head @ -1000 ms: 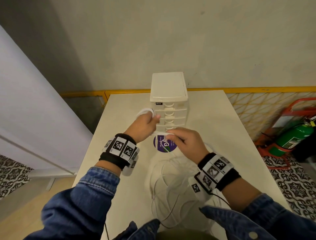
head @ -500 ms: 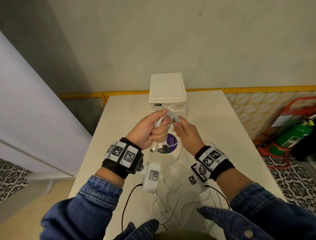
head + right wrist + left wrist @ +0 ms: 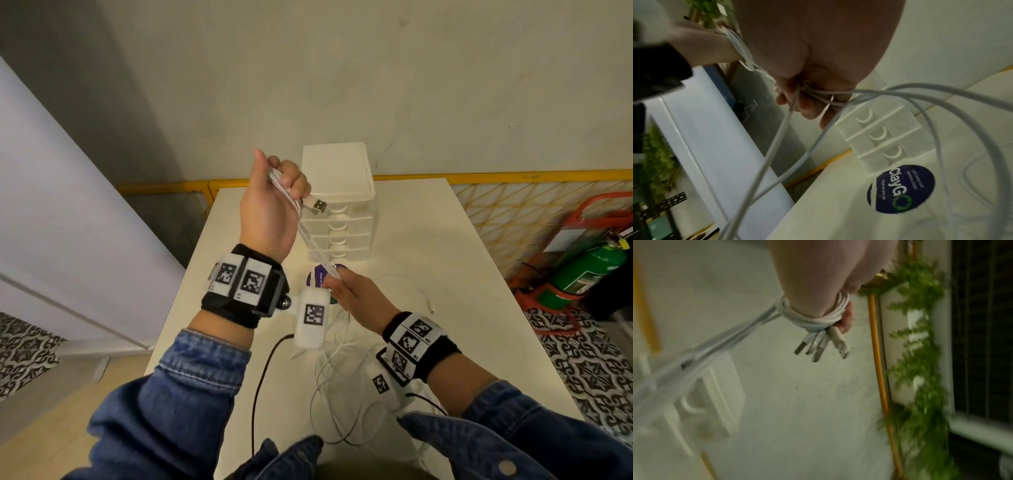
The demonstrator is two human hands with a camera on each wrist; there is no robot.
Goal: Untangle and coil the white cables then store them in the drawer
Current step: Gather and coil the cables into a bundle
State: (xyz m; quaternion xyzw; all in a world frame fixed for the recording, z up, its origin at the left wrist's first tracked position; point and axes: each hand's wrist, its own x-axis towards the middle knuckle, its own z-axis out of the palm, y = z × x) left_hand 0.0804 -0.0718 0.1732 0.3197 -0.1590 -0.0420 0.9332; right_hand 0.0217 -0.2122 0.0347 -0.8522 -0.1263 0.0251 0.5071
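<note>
My left hand [image 3: 274, 202] is raised above the table and grips a bundle of white cables [image 3: 291, 197]. Their turns wrap round the hand [image 3: 813, 321] and several USB plugs [image 3: 822, 345] stick out below the fingers. From there the strands run taut down to my right hand [image 3: 346, 291], which pinches them [image 3: 809, 95] low over the table. Loose white cable loops [image 3: 342, 394] trail from the right hand across the table toward me. The white drawer unit [image 3: 337, 205] stands at the far side with its drawers closed.
A purple round sticker [image 3: 317, 277] lies on the white table [image 3: 445, 257] in front of the drawer unit. A black cord [image 3: 260, 383] hangs from the left wrist camera. A green extinguisher [image 3: 589, 267] stands on the floor to the right, a white panel [image 3: 68, 222] to the left.
The left hand rose up and away from the right with the cable bundle, pulling the strands taut. The right hand dropped toward the table, still pinching the cables.
</note>
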